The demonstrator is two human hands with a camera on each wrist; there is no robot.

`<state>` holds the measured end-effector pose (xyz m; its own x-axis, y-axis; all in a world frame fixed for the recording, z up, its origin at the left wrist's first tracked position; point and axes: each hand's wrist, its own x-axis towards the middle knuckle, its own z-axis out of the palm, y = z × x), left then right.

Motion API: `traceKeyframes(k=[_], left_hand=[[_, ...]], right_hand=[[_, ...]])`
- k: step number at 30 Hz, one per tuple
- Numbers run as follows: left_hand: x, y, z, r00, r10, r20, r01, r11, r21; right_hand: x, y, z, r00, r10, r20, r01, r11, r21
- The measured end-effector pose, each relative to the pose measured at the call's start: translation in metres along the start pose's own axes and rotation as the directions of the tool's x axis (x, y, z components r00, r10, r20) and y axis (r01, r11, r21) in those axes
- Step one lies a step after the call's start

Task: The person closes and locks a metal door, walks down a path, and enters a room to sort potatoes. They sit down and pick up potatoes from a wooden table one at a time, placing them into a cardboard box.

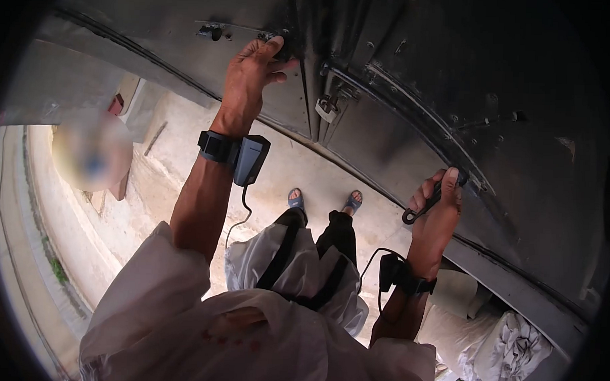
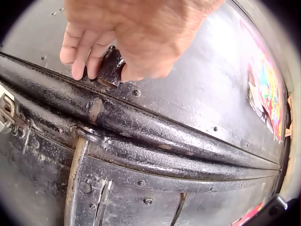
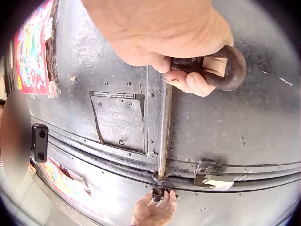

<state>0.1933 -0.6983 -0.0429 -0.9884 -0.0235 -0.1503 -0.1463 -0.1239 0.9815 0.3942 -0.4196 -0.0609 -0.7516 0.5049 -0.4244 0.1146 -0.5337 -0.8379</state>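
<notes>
Two dark metal doors meet at a raised seam, seen in all views. On the left door, my left hand (image 1: 248, 74) pinches a short black metal tube (image 2: 111, 68) between thumb and fingers. On the right door, my right hand (image 1: 442, 209) grips the ring-ended handle (image 3: 230, 70) of a long sliding bolt, its loop sticking out past the fingers. The bolt's rod (image 3: 165, 127) runs from this hand to a ring guide (image 3: 160, 177) beside the seam, in line with the tube. A padlock (image 1: 326, 108) hangs at the seam near the rod's end.
A small hinged hatch (image 3: 120, 120) sits on a door beside the rod. Colourful posters (image 3: 35, 54) are stuck on the metal. Below right lies bundled pale cloth (image 1: 511, 352). My sandalled feet (image 1: 296, 198) stand on the pale floor (image 1: 265, 179).
</notes>
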Motion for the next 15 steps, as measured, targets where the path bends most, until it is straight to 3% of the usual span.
traceKeyframes(k=[15], left_hand=[[-0.011, 0.007, -0.002, 0.999, -0.044, 0.000, 0.044, 0.999, 0.022]], right_hand=[[-0.006, -0.007, 0.002, 0.999, 0.035, -0.016, -0.035, 0.999, -0.016]])
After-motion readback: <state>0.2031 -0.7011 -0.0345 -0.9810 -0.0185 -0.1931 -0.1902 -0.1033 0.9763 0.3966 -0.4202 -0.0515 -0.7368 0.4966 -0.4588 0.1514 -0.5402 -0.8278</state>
